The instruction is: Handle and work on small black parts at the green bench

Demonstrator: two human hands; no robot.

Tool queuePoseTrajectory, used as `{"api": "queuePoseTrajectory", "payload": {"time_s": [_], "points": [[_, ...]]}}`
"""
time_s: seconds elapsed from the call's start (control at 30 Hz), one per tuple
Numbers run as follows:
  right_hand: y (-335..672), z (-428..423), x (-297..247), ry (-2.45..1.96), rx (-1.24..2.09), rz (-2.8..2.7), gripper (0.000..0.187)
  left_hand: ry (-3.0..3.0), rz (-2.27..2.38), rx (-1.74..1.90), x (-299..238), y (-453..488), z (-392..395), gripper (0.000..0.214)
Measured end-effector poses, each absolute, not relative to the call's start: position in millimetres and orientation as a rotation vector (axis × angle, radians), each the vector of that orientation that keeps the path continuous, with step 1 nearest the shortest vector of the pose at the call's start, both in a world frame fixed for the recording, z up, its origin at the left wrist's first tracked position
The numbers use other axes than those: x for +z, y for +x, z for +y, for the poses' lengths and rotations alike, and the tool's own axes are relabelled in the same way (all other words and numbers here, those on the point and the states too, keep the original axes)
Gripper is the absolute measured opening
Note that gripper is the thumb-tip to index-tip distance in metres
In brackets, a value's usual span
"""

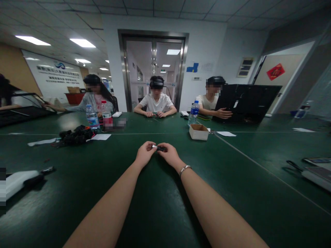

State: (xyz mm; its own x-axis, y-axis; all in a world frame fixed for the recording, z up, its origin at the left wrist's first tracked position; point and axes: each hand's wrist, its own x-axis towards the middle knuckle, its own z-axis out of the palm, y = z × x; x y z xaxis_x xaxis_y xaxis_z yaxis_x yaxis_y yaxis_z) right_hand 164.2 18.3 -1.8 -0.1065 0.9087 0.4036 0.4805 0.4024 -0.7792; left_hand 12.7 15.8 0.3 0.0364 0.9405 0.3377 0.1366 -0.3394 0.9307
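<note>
My two hands meet over the middle of the dark green table. My left hand and my right hand pinch a small dark part with a silvery end between their fingertips, just above the table top. A metal bracelet circles my right wrist. Both forearms stretch straight out from the bottom of the view.
A small open cardboard box stands beyond my hands to the right. A pile of black parts, paper slips and bottles lie far left. Three people sit across the table; a black panel stands right. A white device lies near left.
</note>
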Motion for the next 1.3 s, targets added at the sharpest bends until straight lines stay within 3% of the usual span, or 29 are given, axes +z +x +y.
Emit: {"api": "queuePoseTrajectory", "payload": {"time_s": [0.5, 0.87, 1.3], "points": [[168.3, 17.1, 5.3, -1.084, 1.002, -1.453, 0.027, 1.512, 1.183, 1.289, 9.6, 10.5, 10.2, 0.018], [170.4, 15.9, 5.7, -1.072, 0.992, -1.463, 0.033, 1.476, 1.219, 1.303, 1.2, 10.0, 18.7, 0.021], [174.3, 19.0, 2.2, -0.975, 1.053, -1.443, 0.034, 1.719, 1.542, 1.114, 16.1, 11.4, 3.9, 0.052]]}}
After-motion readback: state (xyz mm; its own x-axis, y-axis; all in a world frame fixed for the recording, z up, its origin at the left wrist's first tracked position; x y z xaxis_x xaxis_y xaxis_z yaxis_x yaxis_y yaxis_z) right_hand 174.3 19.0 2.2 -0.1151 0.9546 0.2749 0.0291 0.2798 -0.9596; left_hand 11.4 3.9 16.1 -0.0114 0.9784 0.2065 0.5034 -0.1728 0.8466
